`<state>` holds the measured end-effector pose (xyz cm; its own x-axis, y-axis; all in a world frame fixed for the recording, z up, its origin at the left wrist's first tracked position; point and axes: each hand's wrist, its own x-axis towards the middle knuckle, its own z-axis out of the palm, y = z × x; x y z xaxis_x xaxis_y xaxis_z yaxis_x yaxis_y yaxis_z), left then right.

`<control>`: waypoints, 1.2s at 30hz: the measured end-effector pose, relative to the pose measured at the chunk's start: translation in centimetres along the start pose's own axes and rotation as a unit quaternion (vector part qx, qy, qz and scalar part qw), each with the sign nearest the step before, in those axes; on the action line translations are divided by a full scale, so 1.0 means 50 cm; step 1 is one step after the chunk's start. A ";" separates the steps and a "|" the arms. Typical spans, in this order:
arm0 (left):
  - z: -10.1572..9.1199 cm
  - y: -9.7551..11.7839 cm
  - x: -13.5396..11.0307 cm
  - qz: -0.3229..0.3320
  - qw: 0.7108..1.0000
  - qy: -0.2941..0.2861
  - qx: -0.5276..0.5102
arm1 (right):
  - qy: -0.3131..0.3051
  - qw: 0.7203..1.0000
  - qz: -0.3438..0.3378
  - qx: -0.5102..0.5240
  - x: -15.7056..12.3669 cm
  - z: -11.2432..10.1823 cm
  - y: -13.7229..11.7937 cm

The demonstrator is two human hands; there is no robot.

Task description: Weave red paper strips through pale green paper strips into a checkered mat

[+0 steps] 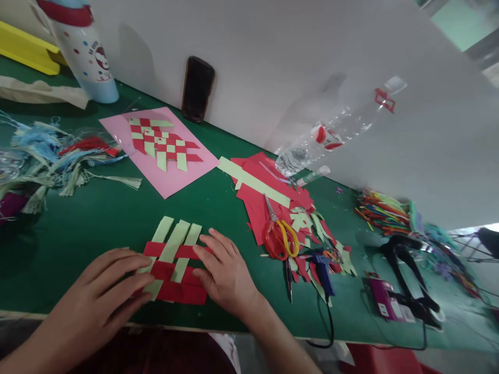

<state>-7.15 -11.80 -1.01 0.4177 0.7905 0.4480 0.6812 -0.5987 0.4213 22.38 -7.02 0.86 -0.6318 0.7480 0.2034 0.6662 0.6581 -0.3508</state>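
A small weave of red and pale green paper strips (174, 259) lies on the green table (97, 218) near its front edge. My left hand (105, 291) rests on the weave's left side with fingers stretched flat over the strips. My right hand (224, 272) presses the right side, fingers spread and flat, holding nothing. Both hands pin the weave to the table.
A finished weave on pink paper (161, 148) lies behind. Red and green scraps (273, 197), scissors (280, 236), a glue gun (323, 267) and a plastic bottle (331, 135) sit at right. Tassels (50, 161) lie left, a phone (197, 88) leans on the wall.
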 end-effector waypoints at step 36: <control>0.050 -0.001 -0.011 0.063 0.988 -0.094 0.105 | -0.076 0.997 -0.017 -0.020 0.028 0.016 0.025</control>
<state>-5.89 -11.88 -3.26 0.5976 0.7338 0.3232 0.7186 -0.6689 0.1901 22.01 -5.21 -0.03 -0.7054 0.7051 0.0730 0.6562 0.6884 -0.3090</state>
